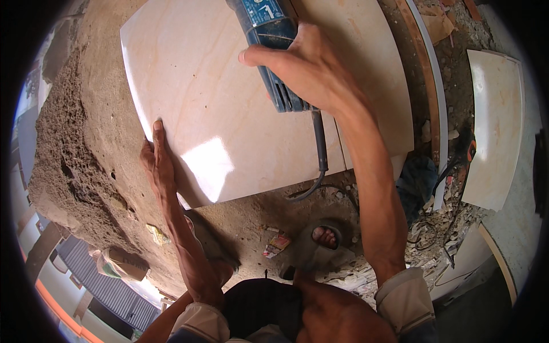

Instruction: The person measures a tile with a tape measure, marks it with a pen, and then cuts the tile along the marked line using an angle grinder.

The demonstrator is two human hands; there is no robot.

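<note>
A large glossy cream tile [171, 74] with faint veining lies in front of me. My left hand [157, 154] grips its left edge, with the thumb on top and the fingers over the side. In my right hand [309, 71] is a blue angle grinder [274, 34], held from above over the tile. Its front end runs out of view at the top, so the disc is not seen. A black power cord [319, 134] leaves its rear and drops over the tile's near edge. A thin dark line runs lengthwise through the tile, right of the grinder.
A sand heap [74, 137] rises on the left. To the right lie long narrow strips [437, 103], another cream tile [494, 126], a dark cloth [416, 183] and loose cable among rubble. My foot [326, 236] and a crumpled wrapper [277, 244] are near the tile's front edge.
</note>
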